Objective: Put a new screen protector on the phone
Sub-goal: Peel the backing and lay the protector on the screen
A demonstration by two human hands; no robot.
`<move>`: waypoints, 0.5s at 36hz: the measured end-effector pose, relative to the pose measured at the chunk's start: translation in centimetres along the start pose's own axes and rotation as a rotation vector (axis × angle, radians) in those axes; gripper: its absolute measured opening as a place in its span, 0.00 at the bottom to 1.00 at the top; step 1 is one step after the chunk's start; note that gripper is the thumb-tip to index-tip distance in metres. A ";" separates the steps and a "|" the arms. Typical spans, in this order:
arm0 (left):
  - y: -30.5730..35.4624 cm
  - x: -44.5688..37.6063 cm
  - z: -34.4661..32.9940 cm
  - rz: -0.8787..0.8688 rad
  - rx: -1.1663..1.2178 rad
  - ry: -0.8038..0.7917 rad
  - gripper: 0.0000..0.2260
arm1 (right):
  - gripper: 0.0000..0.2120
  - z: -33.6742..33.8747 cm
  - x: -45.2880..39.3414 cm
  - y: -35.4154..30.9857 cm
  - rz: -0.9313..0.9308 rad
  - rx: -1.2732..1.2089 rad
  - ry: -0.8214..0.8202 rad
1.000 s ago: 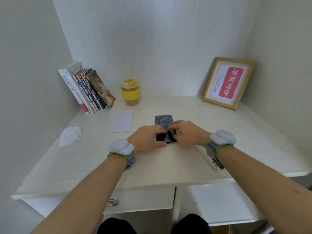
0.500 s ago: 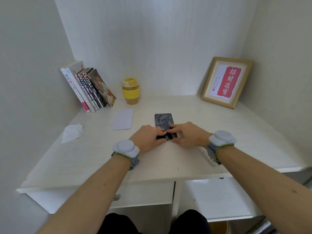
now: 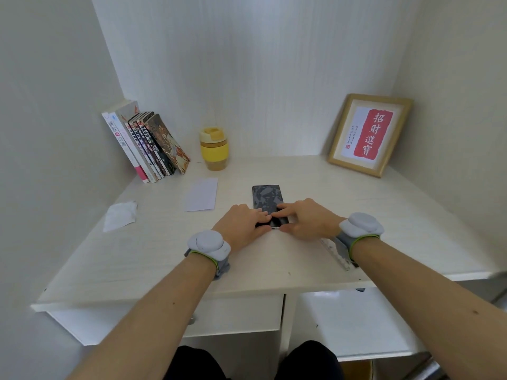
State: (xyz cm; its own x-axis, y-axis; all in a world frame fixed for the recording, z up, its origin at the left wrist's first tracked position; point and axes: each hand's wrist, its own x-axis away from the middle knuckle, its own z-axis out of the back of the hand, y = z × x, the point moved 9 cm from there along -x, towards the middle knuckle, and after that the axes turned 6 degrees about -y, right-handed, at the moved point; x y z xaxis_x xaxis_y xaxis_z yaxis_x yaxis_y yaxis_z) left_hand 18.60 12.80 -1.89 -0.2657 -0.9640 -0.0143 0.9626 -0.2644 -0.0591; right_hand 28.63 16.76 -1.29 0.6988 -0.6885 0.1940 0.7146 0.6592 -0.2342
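Observation:
A dark phone (image 3: pixel 267 198) lies flat on the white desk (image 3: pixel 153 250), screen up, with mottled reflections on its glass. My left hand (image 3: pixel 242 223) rests at the phone's near left corner, fingers on the screen and thumb along the bottom edge. My right hand (image 3: pixel 304 219) mirrors it at the near right corner, fingertips pressed on the lower screen. The phone's lower end is hidden under my fingers. A white rectangular sheet (image 3: pixel 201 193) lies left of the phone. A crumpled white wipe (image 3: pixel 120 215) sits further left.
Several books (image 3: pixel 146 145) lean against the left wall. A yellow lidded cup (image 3: pixel 214 148) stands at the back, a framed red calligraphy print (image 3: pixel 369 134) at the back right. A flat white box (image 3: pixel 336 253) lies under my right wrist near the front edge.
Both hands have stayed on the phone's near end, with the fingers shifting slightly on the screen. The view has tilted a little; the phone has not moved.

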 end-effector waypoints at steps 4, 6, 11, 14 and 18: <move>0.0 0.0 -0.2 0.023 -0.015 -0.009 0.23 | 0.23 -0.1 -0.2 0.2 -0.009 -0.016 -0.011; 0.0 0.1 -0.1 0.020 -0.021 0.012 0.30 | 0.23 -0.1 -0.2 0.2 -0.009 -0.025 -0.021; 0.1 0.0 0.1 0.021 -0.039 0.032 0.37 | 0.23 0.1 0.0 0.1 -0.009 -0.038 -0.033; -0.1 0.1 0.0 0.042 -0.012 0.011 0.34 | 0.23 0.1 0.1 0.1 -0.009 -0.031 -0.037; -0.3 0.0 0.5 0.063 0.042 0.026 0.18 | 0.23 0.3 0.4 -0.1 -0.004 -0.025 -0.034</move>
State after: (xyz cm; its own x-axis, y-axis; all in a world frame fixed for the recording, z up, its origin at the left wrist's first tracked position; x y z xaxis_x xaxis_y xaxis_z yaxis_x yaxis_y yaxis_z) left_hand 18.37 12.82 -1.34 -0.2049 -0.9779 -0.0422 0.9788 -0.2045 -0.0150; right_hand 28.86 16.49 -0.94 0.6971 -0.6801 0.2268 0.7164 0.6485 -0.2574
